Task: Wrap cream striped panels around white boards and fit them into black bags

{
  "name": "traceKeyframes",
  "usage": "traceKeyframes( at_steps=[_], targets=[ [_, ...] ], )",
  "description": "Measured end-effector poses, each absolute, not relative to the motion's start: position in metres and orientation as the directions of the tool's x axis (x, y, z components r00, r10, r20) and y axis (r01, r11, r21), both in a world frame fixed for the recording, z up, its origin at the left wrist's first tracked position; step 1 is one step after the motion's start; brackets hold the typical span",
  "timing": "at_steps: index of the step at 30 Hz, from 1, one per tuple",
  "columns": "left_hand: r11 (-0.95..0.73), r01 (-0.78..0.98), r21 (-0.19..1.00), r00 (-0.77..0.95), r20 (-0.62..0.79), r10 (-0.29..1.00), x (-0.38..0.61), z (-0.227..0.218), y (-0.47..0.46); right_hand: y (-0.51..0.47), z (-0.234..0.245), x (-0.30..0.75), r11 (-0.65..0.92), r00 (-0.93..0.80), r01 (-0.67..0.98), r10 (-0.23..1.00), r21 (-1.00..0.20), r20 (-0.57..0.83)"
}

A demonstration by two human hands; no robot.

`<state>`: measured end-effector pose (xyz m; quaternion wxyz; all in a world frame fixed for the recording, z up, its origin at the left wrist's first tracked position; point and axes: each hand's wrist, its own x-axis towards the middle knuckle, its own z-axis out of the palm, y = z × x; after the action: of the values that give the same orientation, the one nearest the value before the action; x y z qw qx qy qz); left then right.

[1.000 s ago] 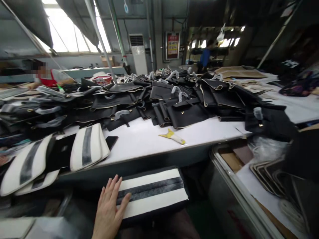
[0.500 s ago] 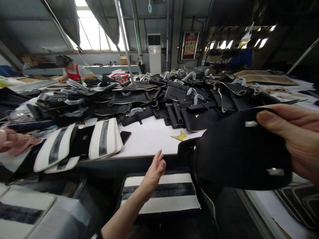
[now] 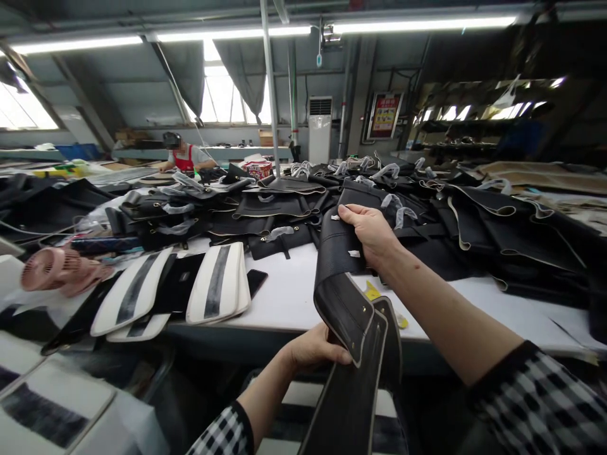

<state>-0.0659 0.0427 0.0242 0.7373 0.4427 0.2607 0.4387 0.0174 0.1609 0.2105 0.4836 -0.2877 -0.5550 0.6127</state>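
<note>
A black leather bag piece hangs in front of me, bent over at its middle and trailing down toward my lap. My right hand pinches its upper flap near two small white tags. Lower down, my left hand grips the piece by its edge, thumb on top, close to small metal studs. Beneath it, partly covered, lies a white panel with a dark stripe. A yellow piece rests on the table just behind the leather.
Black bag parts with wrapped handles are heaped along the white table. Striped white panels, a phone and a pink fan sit to the left. A person in a red apron is at the back.
The leather piece has moved left and been turned, from the right side to in front of me. My left hand, open before, now holds its edge. The view has tilted up.
</note>
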Motion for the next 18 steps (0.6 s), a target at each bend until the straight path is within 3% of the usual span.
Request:
traceKeyframes(
  at_steps=[8,13,18],
  targets=[
    [0.151,-0.204,0.967,0.148,-0.122,0.981,-0.095,0.013,0.096,0.207,0.231,0.018,0.065,-0.445,-0.244,0.879,-0.968,0.171],
    [0.253,-0.031,0.967,-0.011,-0.254,0.967,-0.105,-0.002,0.145,0.223,0.232,0.023,0.099,-0.497,-0.213,0.846,-0.972,0.195],
    [0.347,0.247,0.905,-0.302,-0.269,0.915,-0.113,-0.018,0.169,0.247,0.177,0.052,0.09,-0.247,-0.135,0.961,-0.987,0.121]
  ],
)
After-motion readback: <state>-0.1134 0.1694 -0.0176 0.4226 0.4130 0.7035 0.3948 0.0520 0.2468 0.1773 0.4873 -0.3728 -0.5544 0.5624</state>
